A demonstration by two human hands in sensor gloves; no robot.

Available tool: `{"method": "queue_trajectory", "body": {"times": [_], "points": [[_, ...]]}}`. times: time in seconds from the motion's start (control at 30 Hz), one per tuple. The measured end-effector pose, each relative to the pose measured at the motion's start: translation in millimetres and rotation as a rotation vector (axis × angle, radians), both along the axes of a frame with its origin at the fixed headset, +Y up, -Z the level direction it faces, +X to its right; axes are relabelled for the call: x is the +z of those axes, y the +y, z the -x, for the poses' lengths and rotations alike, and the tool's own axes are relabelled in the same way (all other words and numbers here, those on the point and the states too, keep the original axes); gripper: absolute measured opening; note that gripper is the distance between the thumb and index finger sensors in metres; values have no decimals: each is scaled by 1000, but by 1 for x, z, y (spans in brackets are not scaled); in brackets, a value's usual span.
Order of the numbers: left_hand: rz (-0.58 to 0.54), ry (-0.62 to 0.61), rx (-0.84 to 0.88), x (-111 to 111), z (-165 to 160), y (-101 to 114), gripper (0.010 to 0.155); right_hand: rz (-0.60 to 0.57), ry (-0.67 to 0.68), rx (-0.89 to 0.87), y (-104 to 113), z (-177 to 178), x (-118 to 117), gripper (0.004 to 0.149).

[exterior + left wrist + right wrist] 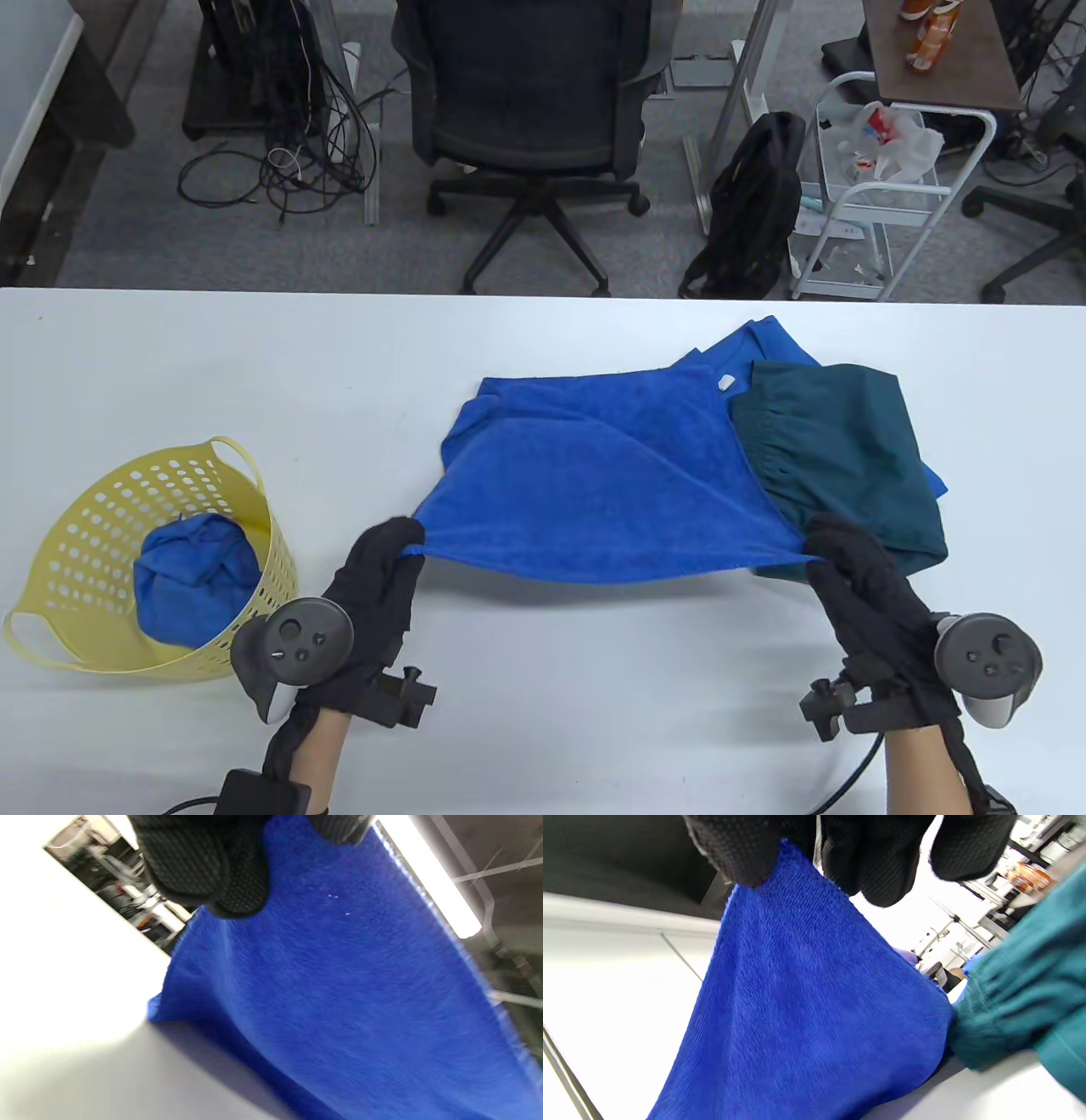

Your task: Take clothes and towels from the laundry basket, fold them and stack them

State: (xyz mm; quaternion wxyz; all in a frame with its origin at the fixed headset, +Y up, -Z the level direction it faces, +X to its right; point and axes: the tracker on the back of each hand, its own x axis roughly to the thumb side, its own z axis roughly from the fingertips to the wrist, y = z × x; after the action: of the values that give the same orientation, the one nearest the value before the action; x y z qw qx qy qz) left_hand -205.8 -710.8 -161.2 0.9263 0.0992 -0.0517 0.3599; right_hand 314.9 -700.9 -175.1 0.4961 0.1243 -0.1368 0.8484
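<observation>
Laundry half sorted: at far left a yellow basket (59,543) holds one crumpled blue cloth (197,570), not yet folded. Left hand (373,586) and right hand (857,577) each pinch a near corner of a blue towel (594,475) — its front edge lifted off the desk (254,373), its far part resting there. Just right, touching the towel, lie green shorts (840,450) atop another blue garment (768,340), apparently done already.

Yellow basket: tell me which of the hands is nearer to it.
Left. The left hand is just right of the yellow basket, pinching the blue towel; the right hand pinches the towel's other corner, far across the table.
</observation>
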Motion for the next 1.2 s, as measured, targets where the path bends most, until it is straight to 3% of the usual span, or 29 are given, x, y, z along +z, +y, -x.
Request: {"method": "queue_trajectory", "body": {"times": [0.1, 0.17, 0.3, 0.4, 0.47, 0.53, 0.57, 0.6, 0.67, 0.7, 0.73, 0.8, 0.83, 0.87, 0.9, 0.93, 1.0, 1.1, 1.2], "points": [[86, -18, -27, 2, -2, -11, 47, 67, 71, -85, -19, -5, -3, 40], [109, -70, -2, 1, -4, -14, 46, 45, 79, -131, -24, -7, -4, 40], [88, -145, 68, 2, -2, -18, 45, 103, 204, -216, -30, -7, -5, 40], [87, -102, 104, 3, 2, -16, 45, 165, 185, -142, -31, -5, -4, 39], [97, -64, 18, 5, 4, -7, 45, 205, 214, -81, -26, -3, -4, 39], [179, -26, -120, 7, 3, 7, 44, 278, 278, -94, -19, 1, -6, 38], [259, 29, -273, 3, -1, 17, 44, 335, 249, -60, -14, 6, -10, 38], [316, 76, -376, -3, -6, 22, 45, 365, 189, 12, -10, 10, -17, 37], [479, 209, -587, -35, -23, 29, 47, 455, -41, 333, 1, 25, -45, 37], [567, 218, -612, -65, -32, 29, 47, 501, -118, 517, 10, 35, -69, 37], [668, 206, -532, -100, -34, 28, 46, 628, -181, 584, 18, 43, -95, 38], [728, 255, -225, -143, -24, 32, 45, 753, -226, 442, 34, 46, -124, 40], [667, 311, -16, -158, -18, 40, 45, 697, -258, 274, 44, 45, -132, 41], [474, 317, 199, -173, -10, 55, 45, 517, -324, 45, 61, 46, -138, 41], [350, 336, 308, -179, -7, 67, 45, 395, -362, -52, 72, 48, -141, 40], [177, 325, 395, -183, -6, 86, 45, 204, -333, -116, 90, 50, -144, 40], [-111, 220, 424, -183, -1, 118, 45, -48, -242, -118, 120, 51, -141, 40], [-301, 145, 397, -163, 7, 148, 45, -207, -93, -191, 148, 46, -127, 40], [-399, 60, 385, -134, 10, 151, 45, -281, 16, -244, 151, 39, -106, 40]]}}
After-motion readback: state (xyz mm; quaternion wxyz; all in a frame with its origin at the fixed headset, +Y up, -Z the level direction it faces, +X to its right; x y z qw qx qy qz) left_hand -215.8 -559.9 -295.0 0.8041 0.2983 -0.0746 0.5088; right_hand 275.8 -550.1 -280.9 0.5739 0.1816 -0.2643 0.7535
